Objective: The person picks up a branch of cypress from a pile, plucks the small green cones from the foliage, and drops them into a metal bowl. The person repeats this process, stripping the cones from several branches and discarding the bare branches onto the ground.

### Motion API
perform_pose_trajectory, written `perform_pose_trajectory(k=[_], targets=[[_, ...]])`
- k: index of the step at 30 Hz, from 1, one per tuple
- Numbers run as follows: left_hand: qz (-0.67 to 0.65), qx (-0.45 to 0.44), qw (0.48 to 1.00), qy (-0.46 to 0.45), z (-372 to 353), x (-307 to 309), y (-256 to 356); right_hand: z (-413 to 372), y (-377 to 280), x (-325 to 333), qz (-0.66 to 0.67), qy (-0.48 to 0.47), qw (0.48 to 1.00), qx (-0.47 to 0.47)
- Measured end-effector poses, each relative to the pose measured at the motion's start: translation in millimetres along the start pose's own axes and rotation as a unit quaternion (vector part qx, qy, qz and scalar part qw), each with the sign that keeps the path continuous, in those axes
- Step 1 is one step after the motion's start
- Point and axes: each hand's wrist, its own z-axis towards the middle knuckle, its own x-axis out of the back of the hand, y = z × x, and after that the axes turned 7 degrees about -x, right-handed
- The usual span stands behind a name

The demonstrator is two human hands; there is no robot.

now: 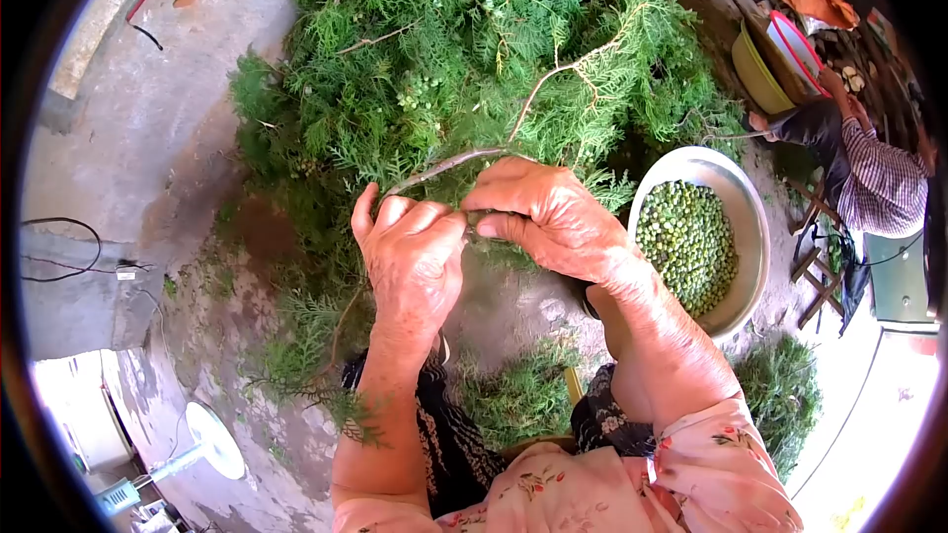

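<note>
A thin brown branch (444,166) with green leafy sprays runs across in front of me. My left hand (415,252) is closed around its lower end, with a leafy part hanging below at the left. Beside it, my right hand (548,215) has thumb and forefinger pinched together close to the branch; what lies between them is too small to tell. A large heap of green branches (434,59) with some pale green cones lies beyond both hands. Right of my right hand stands a metal basin (752,237) holding many small green cones (688,247).
Another person (884,178) sits at the right near a yellow-green tub (758,74) and a pink-rimmed basin (795,49). A wooden stool (820,281) stands nearby. At lower left is a white fan (214,441). Cut greenery (523,395) lies between my legs.
</note>
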Motion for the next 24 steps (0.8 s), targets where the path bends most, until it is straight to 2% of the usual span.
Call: perform_pose_trajectory(k=[6, 9, 10, 12, 16, 20, 24], targets=[[-0.013, -0.005, 1.0, 0.007, -1.5, -1.2, 0.6, -2.1, 2.4, -3.3, -0.047, 0.009, 0.998, -0.033], [-0.062, 0.01, 0.997, 0.042, -3.8, -7.3, -2.9, -3.9, 7.7, -6.5, 0.022, 0.048, 0.998, -0.04], [-0.084, 0.013, 0.995, 0.047, -3.6, -6.5, -3.3, -3.2, 3.7, -3.8, 0.116, 0.053, 0.982, -0.138], [-0.129, 0.018, 0.99, 0.058, -4.1, -4.7, -4.4, -1.5, -6.8, 3.2, 0.296, 0.06, 0.896, -0.325], [-0.122, 0.018, 0.991, 0.053, -2.7, -2.6, -4.0, -1.7, 2.4, 3.8, 0.446, 0.048, 0.846, -0.287], [-0.143, 0.031, 0.988, 0.05, -3.2, -1.4, -6.3, -2.2, 1.8, 11.1, 0.455, 0.031, 0.85, -0.263], [-0.17, 0.034, 0.984, 0.044, -3.0, -0.7, -5.5, -2.6, 0.7, 7.4, 0.45, 0.005, 0.847, -0.283]])
